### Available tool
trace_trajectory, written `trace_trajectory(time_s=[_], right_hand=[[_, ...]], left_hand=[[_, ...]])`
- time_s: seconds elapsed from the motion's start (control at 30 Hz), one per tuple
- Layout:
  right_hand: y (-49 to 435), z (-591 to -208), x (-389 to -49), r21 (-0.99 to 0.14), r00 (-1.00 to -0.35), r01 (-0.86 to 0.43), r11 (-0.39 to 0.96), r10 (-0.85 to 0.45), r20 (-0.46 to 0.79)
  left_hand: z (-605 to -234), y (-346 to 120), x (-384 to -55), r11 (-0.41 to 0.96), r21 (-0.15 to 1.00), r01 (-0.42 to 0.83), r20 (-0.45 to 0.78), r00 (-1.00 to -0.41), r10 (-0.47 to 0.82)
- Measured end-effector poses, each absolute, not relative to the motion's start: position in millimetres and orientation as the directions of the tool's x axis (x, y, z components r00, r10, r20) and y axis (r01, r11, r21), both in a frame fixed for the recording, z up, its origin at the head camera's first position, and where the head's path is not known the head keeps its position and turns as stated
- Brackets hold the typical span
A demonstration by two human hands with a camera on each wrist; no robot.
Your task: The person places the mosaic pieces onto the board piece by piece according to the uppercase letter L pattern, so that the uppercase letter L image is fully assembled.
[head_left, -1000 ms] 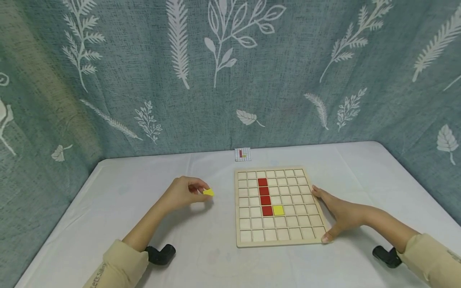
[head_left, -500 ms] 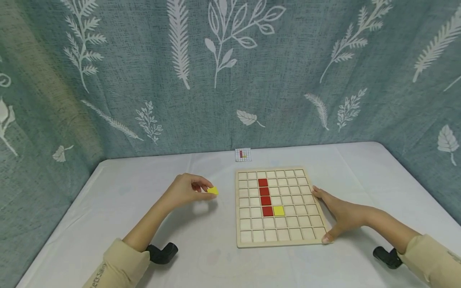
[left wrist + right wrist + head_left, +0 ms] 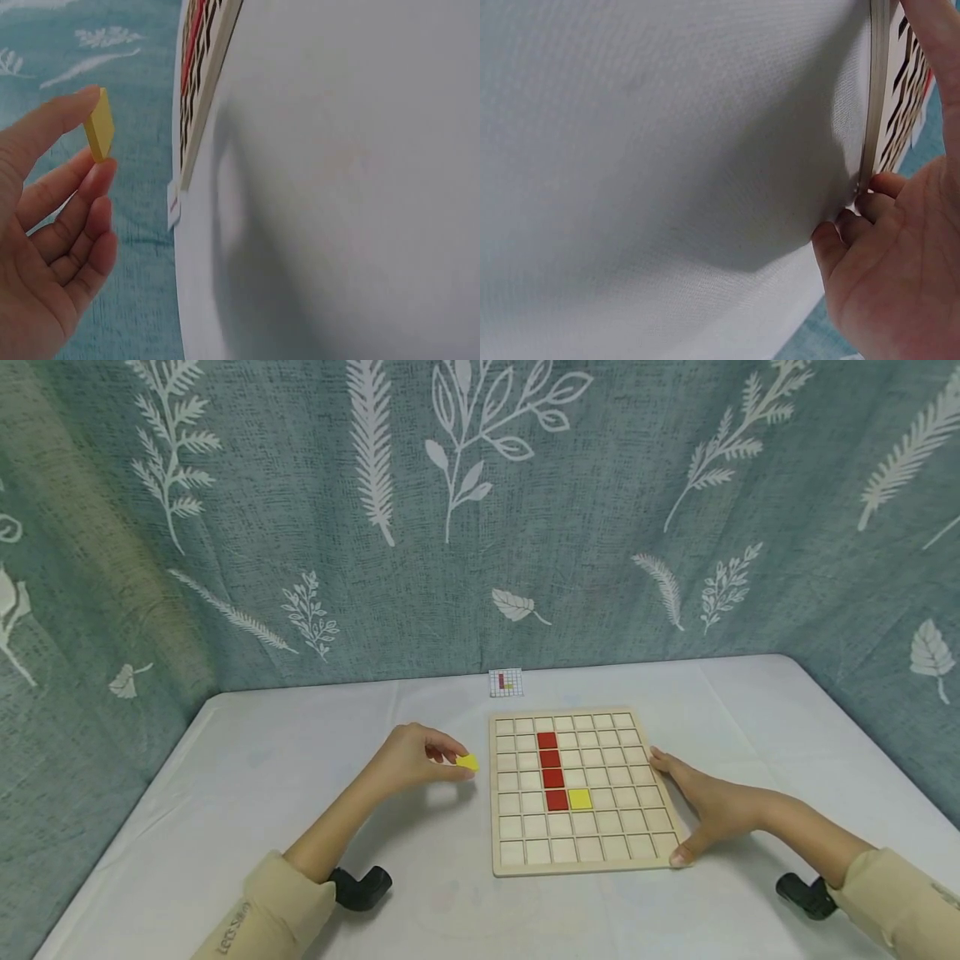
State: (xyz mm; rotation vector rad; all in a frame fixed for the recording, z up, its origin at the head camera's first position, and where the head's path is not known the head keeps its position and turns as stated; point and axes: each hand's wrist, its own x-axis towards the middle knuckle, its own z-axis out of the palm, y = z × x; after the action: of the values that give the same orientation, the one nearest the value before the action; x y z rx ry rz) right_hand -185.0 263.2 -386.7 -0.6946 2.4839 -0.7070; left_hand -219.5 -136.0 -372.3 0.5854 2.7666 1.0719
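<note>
In the head view a square wooden grid board (image 3: 611, 845) lies on the white table, with several red tiles (image 3: 551, 768) in one column and a yellow tile (image 3: 580, 799) beside the lowest red one. My left hand (image 3: 420, 756) pinches another yellow tile (image 3: 468, 762) between thumb and fingers, above the table just left of the board. The left wrist view shows that tile (image 3: 100, 127) tilted on edge, with the other fingers loosely bent. My right hand (image 3: 720, 806) rests at the board's right edge, thumb at the near corner and fingers spread along the side.
A small card (image 3: 506, 682) printed with a coloured grid lies behind the board at the table's back edge. A patterned green curtain (image 3: 360, 593) hangs behind the table. Black curved pieces (image 3: 363, 888) show beside both sleeves.
My left hand has moved right, carrying the yellow tile closer to the board's left edge. The right hand and the board have stayed in place.
</note>
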Motion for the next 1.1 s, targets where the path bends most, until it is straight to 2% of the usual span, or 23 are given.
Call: trace_trajectory(time_s=[0.67, 1.1], right_hand=[[263.5, -386.3, -186.5, -0.571, -0.771, -0.339, 0.748, -0.569, -0.288], [264.6, -387.1, -187.4, -0.559, -0.78, -0.315, 0.767, -0.545, -0.307]], left_hand=[[-366.0, -60.5, -227.9, 0.611, 0.649, 0.453, 0.081, -0.84, 0.536], [-365.3, -20.9, -229.3, 0.622, 0.608, 0.493, 0.035, -0.8, 0.6]])
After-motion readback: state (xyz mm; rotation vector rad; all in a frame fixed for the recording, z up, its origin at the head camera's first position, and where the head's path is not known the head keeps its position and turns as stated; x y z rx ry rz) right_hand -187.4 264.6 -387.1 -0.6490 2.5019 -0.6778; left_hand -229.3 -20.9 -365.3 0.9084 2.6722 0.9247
